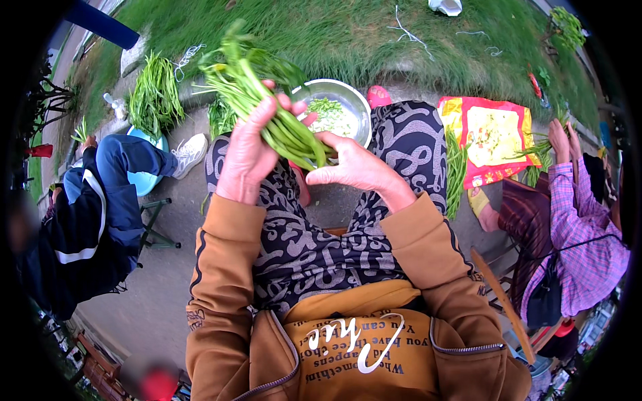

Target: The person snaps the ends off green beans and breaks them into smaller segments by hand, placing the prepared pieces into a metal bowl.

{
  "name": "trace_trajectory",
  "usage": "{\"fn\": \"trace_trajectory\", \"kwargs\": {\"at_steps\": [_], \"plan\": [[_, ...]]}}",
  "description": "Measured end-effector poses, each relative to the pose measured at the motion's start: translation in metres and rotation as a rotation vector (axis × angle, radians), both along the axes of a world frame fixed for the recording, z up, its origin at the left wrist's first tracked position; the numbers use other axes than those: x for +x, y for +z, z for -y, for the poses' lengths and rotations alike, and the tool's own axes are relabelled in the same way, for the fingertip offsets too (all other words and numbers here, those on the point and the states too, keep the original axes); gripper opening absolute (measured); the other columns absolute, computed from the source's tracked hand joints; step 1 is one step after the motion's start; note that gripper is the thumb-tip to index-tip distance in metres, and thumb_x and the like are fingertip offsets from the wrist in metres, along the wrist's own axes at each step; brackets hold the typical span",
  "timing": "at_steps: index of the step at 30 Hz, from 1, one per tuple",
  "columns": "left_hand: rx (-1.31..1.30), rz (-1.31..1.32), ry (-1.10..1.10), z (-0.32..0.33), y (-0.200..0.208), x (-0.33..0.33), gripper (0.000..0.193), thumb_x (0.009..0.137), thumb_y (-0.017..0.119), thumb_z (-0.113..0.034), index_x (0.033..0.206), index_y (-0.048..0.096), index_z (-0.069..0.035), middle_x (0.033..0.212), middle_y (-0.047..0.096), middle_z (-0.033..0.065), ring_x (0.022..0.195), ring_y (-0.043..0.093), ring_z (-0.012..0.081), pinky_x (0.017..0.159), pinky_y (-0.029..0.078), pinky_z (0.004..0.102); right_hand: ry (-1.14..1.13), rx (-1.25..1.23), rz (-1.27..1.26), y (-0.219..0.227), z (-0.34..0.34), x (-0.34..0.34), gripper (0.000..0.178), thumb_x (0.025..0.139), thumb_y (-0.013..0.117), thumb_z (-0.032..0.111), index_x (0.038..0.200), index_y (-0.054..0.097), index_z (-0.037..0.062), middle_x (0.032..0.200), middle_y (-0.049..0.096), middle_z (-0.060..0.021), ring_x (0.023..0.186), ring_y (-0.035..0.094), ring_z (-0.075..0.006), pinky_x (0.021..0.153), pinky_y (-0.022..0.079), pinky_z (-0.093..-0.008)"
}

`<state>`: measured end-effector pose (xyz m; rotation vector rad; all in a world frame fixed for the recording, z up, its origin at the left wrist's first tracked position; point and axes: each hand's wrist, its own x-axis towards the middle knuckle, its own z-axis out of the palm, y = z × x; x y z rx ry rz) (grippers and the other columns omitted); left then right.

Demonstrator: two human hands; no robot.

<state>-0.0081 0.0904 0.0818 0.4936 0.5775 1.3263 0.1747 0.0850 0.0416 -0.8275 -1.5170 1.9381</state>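
A bunch of long green leafy stems, which looks like water spinach, slants across above my knees. My left hand is closed around its middle, with the leafy tops up and away to the left. At the lower right end of the bunch is my right hand, its thumb stretched out and apart from the forefinger. The stem ends lie by the gap between that thumb and forefinger; whether they touch the skin I cannot tell. Just beyond my hands stands a metal basin with short cut green pieces in it.
More leafy greens lie at the left beside a blue basin. On the right, a red and yellow plastic sack lies spread with stems beside it. People sit on both sides; the right one's hands hold greens. Grass lies beyond.
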Motion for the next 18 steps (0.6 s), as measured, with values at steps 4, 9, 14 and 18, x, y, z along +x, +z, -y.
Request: {"fn": "trace_trajectory", "kwargs": {"at_steps": [4,9,14,18], "plan": [[0.088,0.218,0.097,-0.023,0.001,-0.029,0.027,0.091,0.054,-0.016,0.117,0.05,-0.014,0.121,0.056,0.0035,0.117,0.05,0.0251,0.102,0.035,0.0572,-0.129,-0.18,-0.127,0.009,-0.006,0.009,0.061,0.081,0.069,0.019,0.129,0.039,-0.0022,0.109,0.058,-0.0117,0.095,0.059,-0.0169,0.079,0.046,-0.0271],[0.024,0.333,0.227,-0.033,-0.014,-0.043,0.023,0.089,0.058,-0.015,0.11,0.052,-0.015,0.108,0.06,0.0019,0.106,0.056,0.0221,0.099,0.038,0.0586,-0.225,-0.085,-0.08,0.002,-0.006,0.013,0.027,0.088,0.057,0.013,0.111,0.056,-0.002,0.091,0.062,-0.0052,0.072,0.06,-0.0094,0.061,0.045,-0.0208],[-0.008,0.315,0.245,-0.03,-0.02,-0.038,0.024,0.088,0.058,-0.015,0.111,0.051,-0.015,0.098,0.06,0.0018,0.096,0.058,0.0191,0.096,0.042,0.0563,-0.28,0.205,0.255,0.011,0.0,0.005,0.016,0.083,0.058,0.01,0.094,0.064,-0.0011,0.084,0.063,-0.0077,0.068,0.058,-0.0122,0.062,0.046,-0.0252],[0.05,0.313,0.163,-0.023,-0.026,-0.039,0.024,0.09,0.054,-0.015,0.114,0.05,-0.013,0.099,0.058,-0.0004,0.095,0.057,0.0161,0.103,0.036,0.0518,-0.264,0.383,0.395,0.012,0.0,0.0,0.017,0.079,0.06,0.012,0.091,0.065,0.0003,0.082,0.062,-0.011,0.067,0.06,-0.0172,0.062,0.047,-0.0305]]}}
